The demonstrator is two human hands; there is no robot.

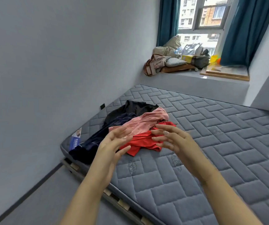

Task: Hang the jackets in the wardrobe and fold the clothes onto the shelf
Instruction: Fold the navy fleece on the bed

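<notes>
From my head view, I hold both bare arms out over the grey quilted mattress (211, 143), which lies on a slatted wooden base (122, 206) along the grey wall (49, 62). My left hand (112, 143) is spread wide, fingers apart, palm turned toward the right, holding nothing. My right hand (172, 140) faces it, fingers loosely curled and apart, also holding nothing. The two are near each other but not touching, and both hang in front of the clothes rather than on them.

The clothes lie in a loose heap near the mattress's left edge, toward its far left corner: a crumpled red garment (145, 140) nearest me, a pink patterned garment (146, 122) draped across it, a dark navy velvety garment (94, 142) trailing to the left edge, and a black garment (137, 108) at the back.

Beyond the mattress's far edge, a grey window ledge (195, 78) carries a pile of bags and cushions (176, 57) between teal curtains (244, 30).
</notes>
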